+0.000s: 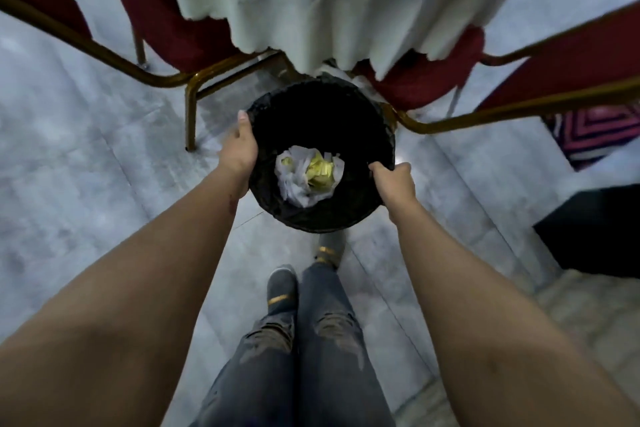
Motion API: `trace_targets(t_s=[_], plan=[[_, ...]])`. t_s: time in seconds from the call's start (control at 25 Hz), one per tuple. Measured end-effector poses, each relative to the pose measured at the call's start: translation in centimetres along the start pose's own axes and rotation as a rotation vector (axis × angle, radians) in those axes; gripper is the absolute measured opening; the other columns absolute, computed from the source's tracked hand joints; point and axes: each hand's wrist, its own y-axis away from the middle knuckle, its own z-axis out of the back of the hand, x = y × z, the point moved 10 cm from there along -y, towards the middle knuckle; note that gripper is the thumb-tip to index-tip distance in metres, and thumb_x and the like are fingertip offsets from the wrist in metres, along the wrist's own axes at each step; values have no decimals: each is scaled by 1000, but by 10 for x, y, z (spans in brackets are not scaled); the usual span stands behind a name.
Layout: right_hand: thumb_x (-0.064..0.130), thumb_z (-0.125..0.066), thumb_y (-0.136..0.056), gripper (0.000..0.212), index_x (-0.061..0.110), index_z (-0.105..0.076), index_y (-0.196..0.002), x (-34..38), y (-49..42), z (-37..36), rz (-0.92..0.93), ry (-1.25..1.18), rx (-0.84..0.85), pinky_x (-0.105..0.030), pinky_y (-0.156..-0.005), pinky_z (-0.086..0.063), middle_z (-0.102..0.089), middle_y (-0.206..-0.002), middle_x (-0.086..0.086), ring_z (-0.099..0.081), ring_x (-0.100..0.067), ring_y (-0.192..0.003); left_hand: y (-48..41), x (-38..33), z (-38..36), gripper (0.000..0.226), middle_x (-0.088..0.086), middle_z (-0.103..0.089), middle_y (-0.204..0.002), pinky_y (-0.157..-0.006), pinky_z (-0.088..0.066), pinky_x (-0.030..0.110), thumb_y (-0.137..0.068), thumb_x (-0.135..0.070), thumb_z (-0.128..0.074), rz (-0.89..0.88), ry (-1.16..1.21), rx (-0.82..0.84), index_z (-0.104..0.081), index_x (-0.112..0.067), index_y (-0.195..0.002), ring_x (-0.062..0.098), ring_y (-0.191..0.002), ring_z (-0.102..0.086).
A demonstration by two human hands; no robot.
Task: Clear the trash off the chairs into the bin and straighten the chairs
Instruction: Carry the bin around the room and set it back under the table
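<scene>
A round black bin with a dark liner sits between my two hands, above the floor in front of my legs. White and yellow crumpled trash lies at its bottom. My left hand lies along the bin's left rim, thumb stretched up the outside. My right hand grips the right rim with curled fingers. A red chair with a gold frame stands to the left, and a second red chair to the right, both partly under the tablecloth.
A table with a white cloth hangs over both chair seats just beyond the bin. A patterned rug and a dark box are on the right. Grey tiled floor spreads out on the left.
</scene>
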Motion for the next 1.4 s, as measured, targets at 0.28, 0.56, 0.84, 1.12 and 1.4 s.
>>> trace_targets(t_s=[0.28,0.56,0.84,1.12,1.4], plan=[[37,-53,-92,64,4,-29,-141,-73,61,147,-144,-135,-141,-46,-94,-52,-48,-136,-19,-54,-36,-116,117,-42,-114,92,7,-43,-151,-107,-38,57,-77,-85,-24,-67,-201,244,-37,-27,-148,34,-136,-42],[47,-60,-81,77,8,-34,-142,-169,48,292,-296,-321,-145,-48,-86,-57,-49,-138,-14,-55,-36,-116,189,-38,-299,80,7,-54,-133,-80,-47,44,-91,-74,-18,36,-479,511,-47,-19,-142,31,-114,-52],[40,-61,-89,79,12,-21,-150,-219,-1,456,-347,-408,-234,-50,-91,-54,-44,-143,-13,-51,-36,-122,254,-49,-496,76,11,-48,-143,-87,-48,51,-92,-73,-22,30,-604,673,-44,-21,-143,37,-123,-48],[37,-58,-93,85,6,-7,-153,-210,-106,584,-348,-429,-305,-53,-98,-50,-39,-146,-19,-48,-40,-125,260,-99,-659,74,6,-54,-133,-75,-46,43,-96,-67,-20,105,-490,677,-41,-16,-144,33,-127,-48],[37,-54,-94,74,-1,-24,-150,-148,-228,700,-344,-312,-327,-42,-100,-48,-46,-143,-19,-53,-36,-122,110,-150,-858,129,11,-66,-123,-85,-51,63,-29,-100,-34,137,-535,680,-55,-25,-131,39,-104,-65]])
